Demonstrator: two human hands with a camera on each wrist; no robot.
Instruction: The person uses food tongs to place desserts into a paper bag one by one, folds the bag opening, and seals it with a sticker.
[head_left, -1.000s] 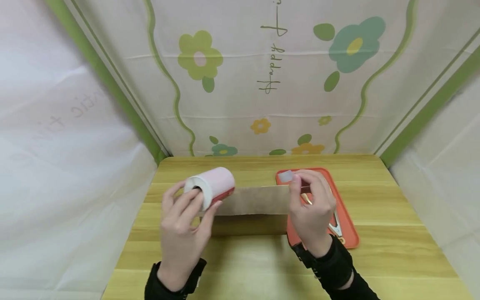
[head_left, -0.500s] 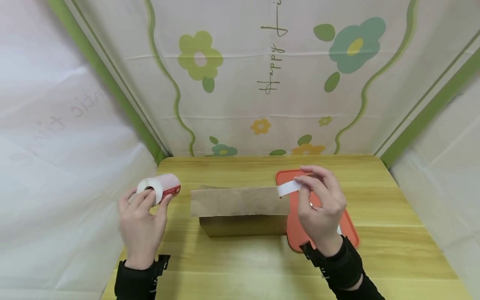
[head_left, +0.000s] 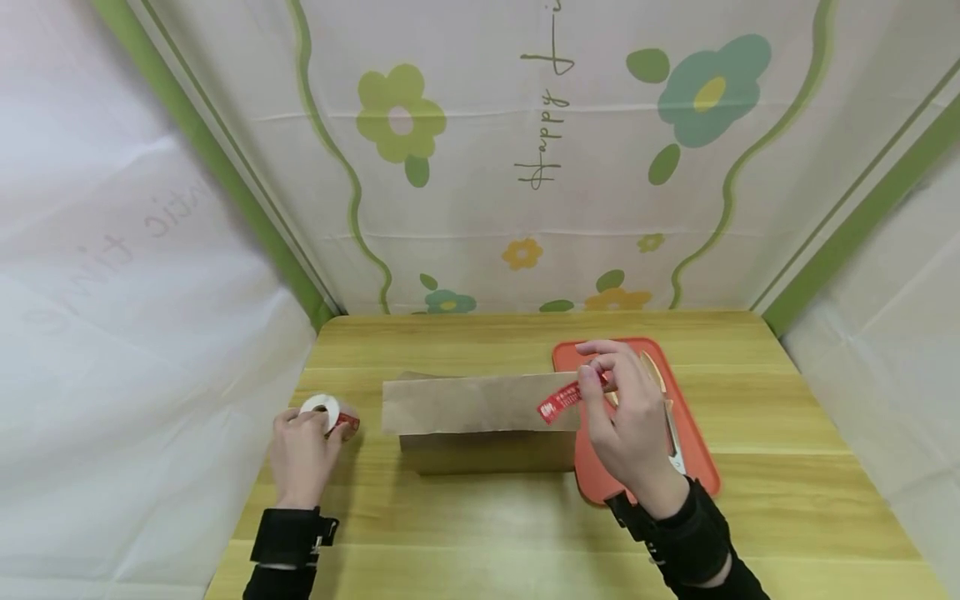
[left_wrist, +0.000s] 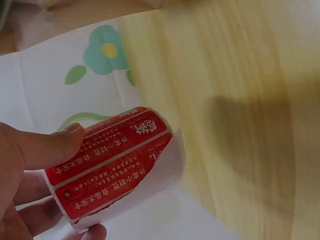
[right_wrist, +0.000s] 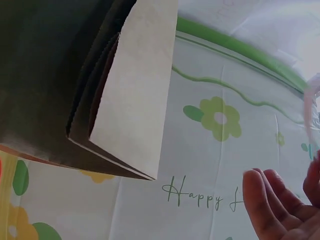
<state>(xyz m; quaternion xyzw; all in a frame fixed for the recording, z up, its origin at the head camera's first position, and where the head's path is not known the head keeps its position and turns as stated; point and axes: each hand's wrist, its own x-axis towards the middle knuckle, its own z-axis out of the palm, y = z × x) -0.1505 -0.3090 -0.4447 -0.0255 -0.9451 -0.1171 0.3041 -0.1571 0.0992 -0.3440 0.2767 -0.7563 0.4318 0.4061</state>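
My left hand (head_left: 300, 458) holds a roll of red seal stickers (left_wrist: 112, 160) low at the left of the table, thumb on its printed side. White lettering covers the red labels, and part of the white backing curls loose. A single red sticker (head_left: 558, 402) hangs pinched between thumb and finger of my right hand (head_left: 630, 417), in front of the right end of a brown paper bag (head_left: 480, 404). The bag's top is folded over in a flap towards me. In the right wrist view, the folded bag edge (right_wrist: 135, 90) is close, with fingertips (right_wrist: 255, 195) at lower right.
An orange-red tray (head_left: 701, 471) lies right of the bag, partly under my right hand. On it are a light-handled tool (head_left: 652, 371) and a metal tool (head_left: 672, 442), both partly hidden. Printed cloth (head_left: 480, 192) hangs behind the wooden table (head_left: 787, 492).
My left hand moved left with the roll, then lower towards the table. The right-hand sticker, earlier showing its white side, now shows its red face and hangs before the bag flap.
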